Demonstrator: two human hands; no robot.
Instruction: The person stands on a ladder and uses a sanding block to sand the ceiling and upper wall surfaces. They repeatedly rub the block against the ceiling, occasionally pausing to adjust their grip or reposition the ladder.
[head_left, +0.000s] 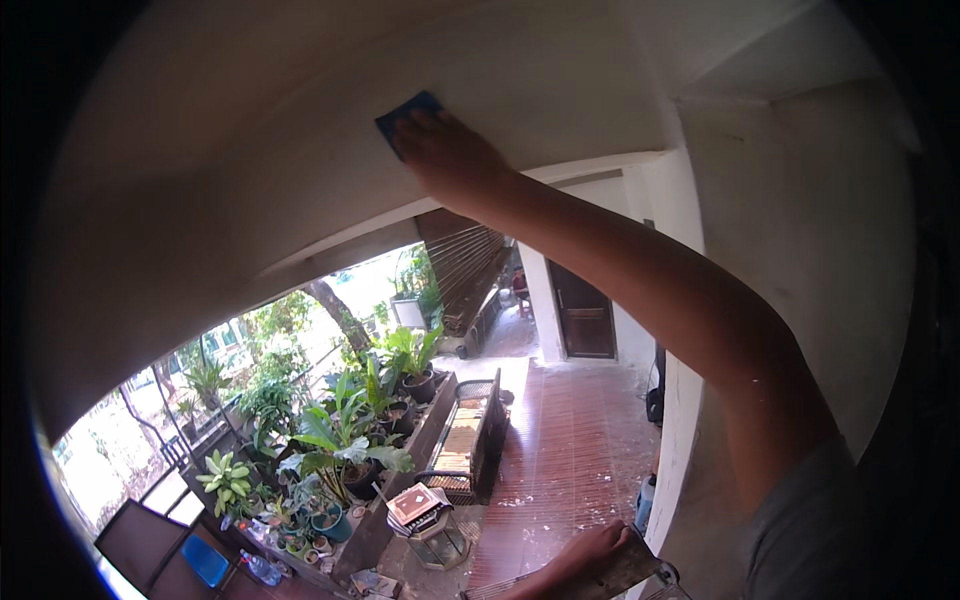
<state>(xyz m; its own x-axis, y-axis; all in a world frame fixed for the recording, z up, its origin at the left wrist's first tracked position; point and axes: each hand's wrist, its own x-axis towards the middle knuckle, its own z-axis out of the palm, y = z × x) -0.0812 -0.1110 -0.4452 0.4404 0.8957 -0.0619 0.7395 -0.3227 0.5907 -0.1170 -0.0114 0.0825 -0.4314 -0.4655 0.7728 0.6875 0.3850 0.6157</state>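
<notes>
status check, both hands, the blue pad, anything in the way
Right hand holding blue pad against overhead surface. Left hand low, at a ladder-like frame. No obstruction visible around the pad.

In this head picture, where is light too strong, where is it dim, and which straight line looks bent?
Head view: glare whitens the garden beyond the leafy green potted plants; head view: the dark blue flat pad lies in dim light; head view: the long pale ceiling edge curves.
</notes>
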